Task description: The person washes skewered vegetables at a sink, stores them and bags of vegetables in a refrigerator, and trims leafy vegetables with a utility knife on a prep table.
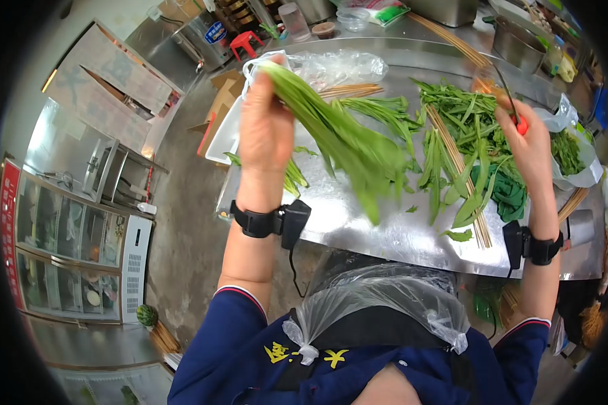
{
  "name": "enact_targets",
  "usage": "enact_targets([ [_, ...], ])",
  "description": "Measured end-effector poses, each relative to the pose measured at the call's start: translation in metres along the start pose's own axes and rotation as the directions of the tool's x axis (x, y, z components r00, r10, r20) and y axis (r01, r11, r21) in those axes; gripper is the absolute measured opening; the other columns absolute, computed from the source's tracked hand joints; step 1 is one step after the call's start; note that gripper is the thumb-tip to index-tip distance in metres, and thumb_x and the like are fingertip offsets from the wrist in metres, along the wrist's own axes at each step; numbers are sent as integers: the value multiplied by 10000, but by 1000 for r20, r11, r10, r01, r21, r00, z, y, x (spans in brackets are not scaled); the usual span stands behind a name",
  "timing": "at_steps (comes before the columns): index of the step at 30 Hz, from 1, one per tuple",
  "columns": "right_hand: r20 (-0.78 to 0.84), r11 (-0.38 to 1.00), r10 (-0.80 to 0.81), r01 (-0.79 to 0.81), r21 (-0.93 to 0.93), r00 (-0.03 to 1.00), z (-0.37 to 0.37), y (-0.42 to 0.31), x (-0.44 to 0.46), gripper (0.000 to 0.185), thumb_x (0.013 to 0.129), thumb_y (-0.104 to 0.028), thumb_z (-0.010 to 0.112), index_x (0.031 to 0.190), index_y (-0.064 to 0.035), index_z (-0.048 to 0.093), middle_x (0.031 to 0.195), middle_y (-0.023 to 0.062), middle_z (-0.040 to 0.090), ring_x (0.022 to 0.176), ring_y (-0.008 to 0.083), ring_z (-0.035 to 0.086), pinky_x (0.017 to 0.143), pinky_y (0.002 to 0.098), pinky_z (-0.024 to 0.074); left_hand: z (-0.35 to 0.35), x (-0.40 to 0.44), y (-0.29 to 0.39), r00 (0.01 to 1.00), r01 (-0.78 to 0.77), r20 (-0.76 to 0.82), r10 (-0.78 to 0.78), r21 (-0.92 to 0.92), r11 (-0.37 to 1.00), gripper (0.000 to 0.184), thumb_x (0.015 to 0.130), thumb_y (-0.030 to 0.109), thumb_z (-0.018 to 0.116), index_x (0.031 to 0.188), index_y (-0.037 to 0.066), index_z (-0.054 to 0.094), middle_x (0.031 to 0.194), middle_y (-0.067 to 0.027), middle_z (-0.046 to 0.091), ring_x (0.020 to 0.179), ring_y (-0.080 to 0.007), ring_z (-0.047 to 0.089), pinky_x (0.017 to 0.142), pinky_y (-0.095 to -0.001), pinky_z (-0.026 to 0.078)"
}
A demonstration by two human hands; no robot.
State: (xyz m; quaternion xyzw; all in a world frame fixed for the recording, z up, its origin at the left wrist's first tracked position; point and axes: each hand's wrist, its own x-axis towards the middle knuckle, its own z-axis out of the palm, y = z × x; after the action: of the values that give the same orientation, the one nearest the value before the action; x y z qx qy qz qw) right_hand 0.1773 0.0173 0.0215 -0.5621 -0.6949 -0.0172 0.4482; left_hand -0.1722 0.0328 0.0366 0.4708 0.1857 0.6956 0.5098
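Observation:
My left hand (pixel 267 128) is raised over the left part of the metal table (pixel 338 223), closed around the stem ends of a bunch of leafy greens (pixel 344 135). The leaves hang down to the right and are blurred at the tips. My right hand (pixel 530 145), on the right side, is closed on a red-handled tool (pixel 522 125) with a thin, dark, curved edge that looks like a knife. Below and left of that hand lies a heap of cut greens (pixel 462 111). Long wooden skewers (pixel 459 182) lie across the table beside the heap.
A white tray (pixel 226 138) and a clear plastic bag (pixel 344 67) are at the table's left end. A green cloth (pixel 510 192) lies near my right wrist, by a bag of greens (pixel 570 155). A metal pot (pixel 518 44) stands behind. Glass-door fridges (pixel 68 229) are at left.

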Motion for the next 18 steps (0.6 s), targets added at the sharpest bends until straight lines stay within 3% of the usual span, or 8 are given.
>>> enact_targets([
  [1, 136, 960, 170, -195, 201, 976, 0, -9, -5, 291, 809, -188, 600, 1033, -2, 590, 852, 74, 637, 792, 98, 565, 730, 242, 439, -3, 6, 11, 993, -121, -12, 120, -27, 992, 379, 901, 290, 485, 1169, 23, 472, 978, -51, 566, 902, -156, 524, 841, -345, 415],
  [5, 249, 881, 166, -257, 397, 954, 24, -27, -37, 188, 808, -129, 592, 926, 17, 592, 786, 34, 609, 727, 70, 521, 685, 222, 431, -7, -22, 30, 913, -376, -43, 407, 302, 876, 342, 900, 195, 497, 1180, 6, 443, 1099, -115, 540, 977, -198, 526, 890, -355, 394],
  [7, 440, 782, 190, -406, 472, 878, 42, -32, -63, 188, 805, -121, 594, 937, 14, 591, 779, 27, 604, 715, 60, 519, 667, 213, 431, -17, -63, 15, 889, -369, 113, 444, 751, 548, 246, 893, 105, 484, 1111, -7, 502, 1075, -120, 536, 981, -207, 521, 903, -353, 381],
  [9, 574, 581, 200, -568, 583, 794, 67, -41, -93, 208, 801, -120, 600, 953, 20, 583, 779, 25, 601, 692, 63, 535, 642, 211, 440, -26, -106, -9, 828, -507, 465, 314, 860, 63, 286, 730, 1, 602, 1013, 1, 561, 1031, -121, 535, 939, -266, 524, 836, -346, 416],
  [11, 782, 405, 230, -788, 464, 579, 83, -53, -116, 240, 791, -125, 613, 970, 29, 569, 771, 27, 597, 657, 83, 561, 604, 220, 447, -22, -155, -42, 944, -315, 329, -28, 922, 227, 301, 678, 81, 668, 965, 51, 580, 964, -127, 551, 926, -279, 520, 750, -338, 446],
  [13, 835, 386, 267, -847, 365, 481, 102, -48, -139, 239, 780, -123, 622, 970, 12, 568, 773, 25, 596, 633, 80, 554, 561, 206, 419, -24, -186, -67, 893, -299, 355, -276, 927, 226, 239, 680, 102, 682, 896, 55, 591, 902, -110, 567, 854, -236, 540, 693, -316, 456],
  [17, 864, 351, 365, -911, 217, 347, 122, -39, -154, 267, 757, -123, 651, 982, -7, 568, 766, 19, 592, 603, 68, 547, 479, 185, 372, -49, -209, -74, 920, -177, 268, -285, 935, 307, 184, 701, 105, 678, 848, 41, 588, 796, -95, 584, 698, -192, 569, 601, -296, 465],
  [18, 874, 328, 362, -922, 207, 325, 126, -37, -156, 284, 756, -132, 660, 990, -3, 565, 770, 16, 595, 597, 69, 548, 475, 183, 371, -55, -209, -76, 935, 124, -2, -354, 938, 322, 174, 723, 126, 670, 843, 32, 586, 755, -88, 589, 633, -171, 569, 569, -295, 464],
])
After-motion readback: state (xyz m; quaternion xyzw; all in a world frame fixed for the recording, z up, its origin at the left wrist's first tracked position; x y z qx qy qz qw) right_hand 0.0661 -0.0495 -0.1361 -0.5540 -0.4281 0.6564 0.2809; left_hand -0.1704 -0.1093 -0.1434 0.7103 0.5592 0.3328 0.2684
